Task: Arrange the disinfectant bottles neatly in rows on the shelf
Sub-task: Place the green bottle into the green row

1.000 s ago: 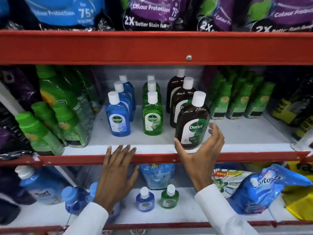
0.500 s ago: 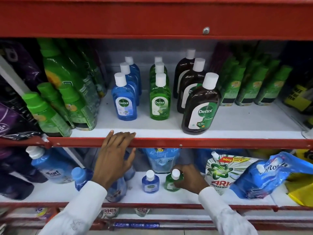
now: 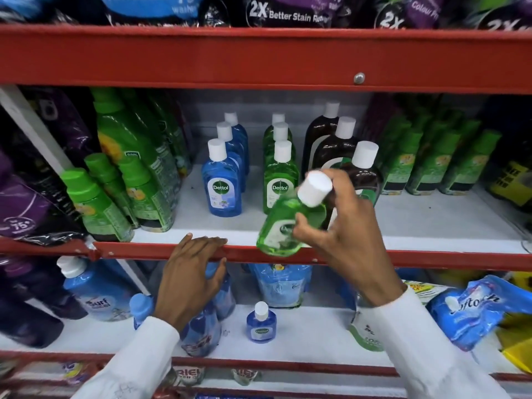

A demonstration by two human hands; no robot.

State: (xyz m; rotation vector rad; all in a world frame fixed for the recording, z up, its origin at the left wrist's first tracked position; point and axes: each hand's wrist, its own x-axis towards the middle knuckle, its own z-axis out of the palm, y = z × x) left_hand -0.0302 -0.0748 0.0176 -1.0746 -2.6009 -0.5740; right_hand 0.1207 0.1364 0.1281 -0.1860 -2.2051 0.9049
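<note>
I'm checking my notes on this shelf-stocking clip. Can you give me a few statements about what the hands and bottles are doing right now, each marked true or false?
1. The right hand holds a small green bottle tilted, cap up and to the right. True.
2. The left hand grips a blue bottle. False: it rests on the red shelf edge, holding nothing.
3. A small blue bottle stands upright on the lower shelf. True.
4. The row of blue bottles stands right of the row of green bottles. False: it stands to their left.
5. The brown bottles have black caps. False: their caps are white.
</note>
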